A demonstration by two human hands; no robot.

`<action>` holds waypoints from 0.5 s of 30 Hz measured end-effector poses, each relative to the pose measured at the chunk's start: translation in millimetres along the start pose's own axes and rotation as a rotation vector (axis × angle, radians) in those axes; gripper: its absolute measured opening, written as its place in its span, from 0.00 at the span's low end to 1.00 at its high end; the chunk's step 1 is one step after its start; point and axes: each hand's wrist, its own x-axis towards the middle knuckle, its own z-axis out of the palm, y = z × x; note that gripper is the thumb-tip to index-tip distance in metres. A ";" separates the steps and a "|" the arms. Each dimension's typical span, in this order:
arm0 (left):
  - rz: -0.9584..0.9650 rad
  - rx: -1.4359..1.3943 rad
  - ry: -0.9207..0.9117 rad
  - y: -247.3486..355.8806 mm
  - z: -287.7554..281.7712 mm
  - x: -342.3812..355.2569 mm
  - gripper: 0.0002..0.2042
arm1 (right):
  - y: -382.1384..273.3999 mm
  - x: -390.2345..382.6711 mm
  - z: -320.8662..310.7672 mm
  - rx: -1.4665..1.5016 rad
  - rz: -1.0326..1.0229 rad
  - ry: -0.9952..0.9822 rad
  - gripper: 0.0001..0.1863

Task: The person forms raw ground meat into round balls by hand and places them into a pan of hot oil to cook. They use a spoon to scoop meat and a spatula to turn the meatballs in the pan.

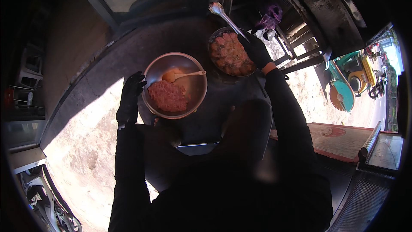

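A metal bowl (197, 99) stands low in front of me. Inside it are a mound of raw minced meat (168, 96) and a light-coloured spoon (189, 74) with a rounded orange-brown bowl end. My left hand (132, 96), in a black glove, is at the bowl's left rim with fingers loosely extended; whether they touch the rim is unclear. To the right, a round pan (214, 65) holds several browned meat patties (231, 53). Over its right side, my black-gloved right hand (256, 50) grips the handle of a metal spoon (227, 18), whose head points up and left, with bits of food on it.
Dark metal racks (304, 38) and a purple plastic bag (271, 17) lie beyond my right hand. Farther right are a teal machine with a round saw blade (342, 97) and a red-edged board (334, 139). Concrete blocks (32, 68) stand at far left.
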 end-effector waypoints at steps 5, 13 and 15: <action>0.021 0.007 -0.008 -1.1 -4.5 7.4 0.22 | 50.6 -44.2 7.1 -0.390 0.010 -0.190 0.20; 0.005 -0.018 0.015 -14.8 -11.9 13.2 0.21 | 59.5 -40.8 16.3 -0.802 -0.394 -0.131 0.16; -0.009 -0.031 0.009 -16.6 -15.8 15.0 0.21 | 57.4 -34.6 19.5 -0.796 -0.370 -0.163 0.15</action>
